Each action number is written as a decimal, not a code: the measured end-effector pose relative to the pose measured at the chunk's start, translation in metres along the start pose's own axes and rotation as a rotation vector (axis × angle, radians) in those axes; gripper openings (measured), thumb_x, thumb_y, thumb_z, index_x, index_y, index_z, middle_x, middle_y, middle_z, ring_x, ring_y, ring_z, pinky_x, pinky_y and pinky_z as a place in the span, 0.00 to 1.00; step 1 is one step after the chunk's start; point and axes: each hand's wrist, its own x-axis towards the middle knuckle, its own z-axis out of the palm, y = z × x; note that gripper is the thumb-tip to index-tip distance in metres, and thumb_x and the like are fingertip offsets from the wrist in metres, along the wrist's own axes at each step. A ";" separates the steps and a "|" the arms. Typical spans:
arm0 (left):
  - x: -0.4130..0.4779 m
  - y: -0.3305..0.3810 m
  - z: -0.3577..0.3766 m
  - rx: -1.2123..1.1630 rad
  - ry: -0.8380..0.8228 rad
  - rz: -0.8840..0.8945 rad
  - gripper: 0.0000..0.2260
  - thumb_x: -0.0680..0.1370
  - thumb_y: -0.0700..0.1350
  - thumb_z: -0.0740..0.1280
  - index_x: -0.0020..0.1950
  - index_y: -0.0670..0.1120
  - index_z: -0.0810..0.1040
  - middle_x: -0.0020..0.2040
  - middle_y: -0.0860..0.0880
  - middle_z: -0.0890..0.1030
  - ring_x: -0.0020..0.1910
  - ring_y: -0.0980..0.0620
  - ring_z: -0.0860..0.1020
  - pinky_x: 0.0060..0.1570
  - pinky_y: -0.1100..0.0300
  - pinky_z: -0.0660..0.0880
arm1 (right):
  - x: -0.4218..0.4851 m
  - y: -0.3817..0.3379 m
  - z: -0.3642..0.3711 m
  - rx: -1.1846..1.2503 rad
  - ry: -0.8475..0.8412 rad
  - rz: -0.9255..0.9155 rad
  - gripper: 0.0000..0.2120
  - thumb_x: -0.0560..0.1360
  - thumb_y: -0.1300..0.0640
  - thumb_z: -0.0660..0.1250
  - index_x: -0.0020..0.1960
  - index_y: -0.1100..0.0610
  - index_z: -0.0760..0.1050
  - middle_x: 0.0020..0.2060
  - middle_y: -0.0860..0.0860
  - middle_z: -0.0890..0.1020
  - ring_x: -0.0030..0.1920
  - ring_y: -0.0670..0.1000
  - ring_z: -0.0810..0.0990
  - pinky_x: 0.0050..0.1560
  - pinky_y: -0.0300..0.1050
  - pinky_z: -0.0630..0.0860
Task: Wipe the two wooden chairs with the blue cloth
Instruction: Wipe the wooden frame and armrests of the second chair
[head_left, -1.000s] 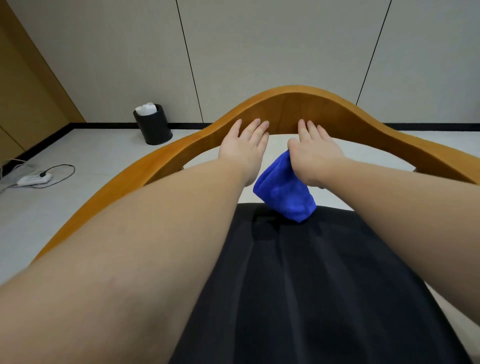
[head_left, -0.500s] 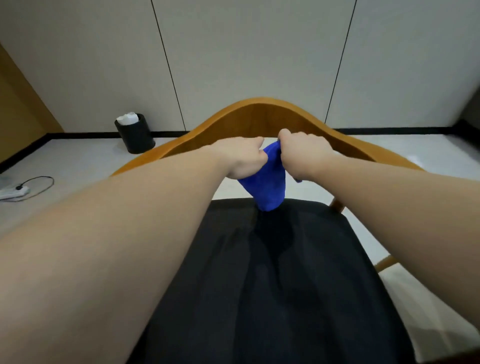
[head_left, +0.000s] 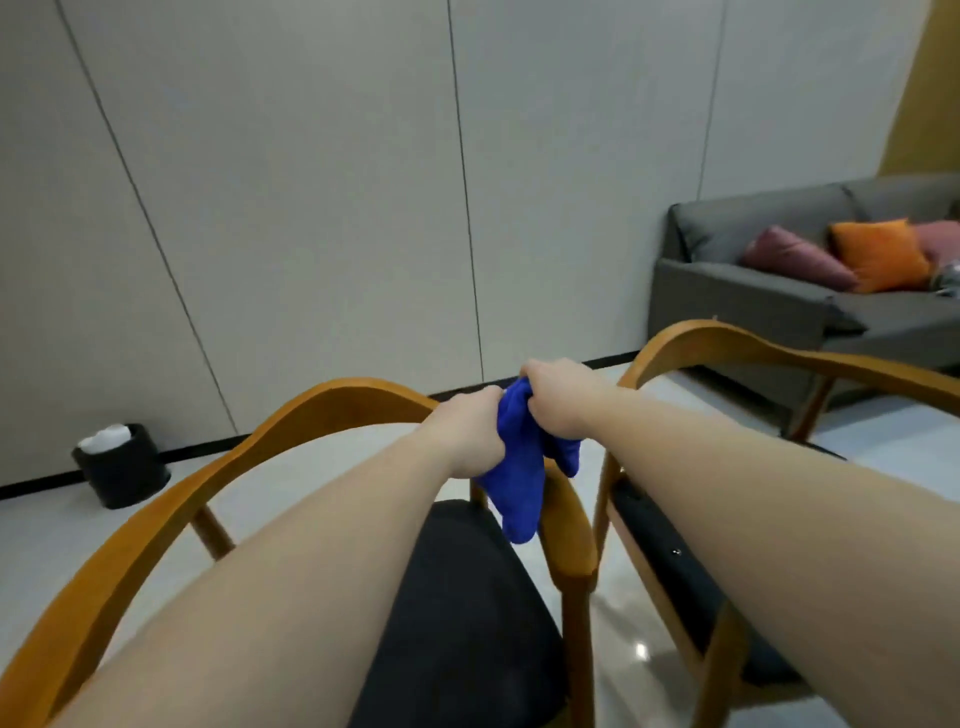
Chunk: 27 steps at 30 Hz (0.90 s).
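A wooden chair (head_left: 218, 483) with a curved backrest and a black seat stands in front of me. To its right stands a second wooden chair (head_left: 727, 345) of the same kind. The blue cloth (head_left: 519, 483) hangs bunched in the air over the first chair's right armrest. My left hand (head_left: 467, 431) grips the cloth from the left. My right hand (head_left: 558, 397) grips its top from the right. Both fists are close together, above the first chair's backrest.
A black bin (head_left: 122, 467) with white paper in it sits on the floor by the wall at the left. A grey sofa (head_left: 769, 306) with purple and orange cushions stands behind the second chair. Pale glossy floor lies between the chairs.
Both hands left the first chair's backrest and closed on the cloth, lifting it off the seat. My view turned right, and the second chair and the sofa came into sight.
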 end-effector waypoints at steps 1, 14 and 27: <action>-0.002 0.018 0.001 0.016 0.000 0.013 0.10 0.73 0.40 0.63 0.52 0.51 0.71 0.44 0.49 0.79 0.41 0.50 0.78 0.38 0.53 0.77 | -0.014 0.014 -0.006 0.021 -0.006 0.019 0.13 0.77 0.61 0.61 0.61 0.55 0.70 0.49 0.55 0.79 0.48 0.56 0.79 0.52 0.54 0.79; 0.019 0.154 0.031 0.017 -0.029 0.225 0.09 0.73 0.41 0.63 0.52 0.50 0.74 0.44 0.49 0.79 0.43 0.50 0.78 0.38 0.58 0.75 | -0.104 0.161 -0.050 0.071 -0.027 0.222 0.14 0.79 0.60 0.58 0.62 0.51 0.73 0.52 0.52 0.79 0.51 0.54 0.78 0.55 0.53 0.77; 0.185 0.167 0.043 0.262 0.271 0.415 0.12 0.74 0.40 0.57 0.55 0.50 0.72 0.51 0.48 0.74 0.46 0.41 0.74 0.44 0.48 0.74 | 0.019 0.269 -0.037 0.352 0.267 0.064 0.07 0.72 0.57 0.62 0.35 0.50 0.70 0.34 0.49 0.77 0.37 0.51 0.76 0.33 0.45 0.70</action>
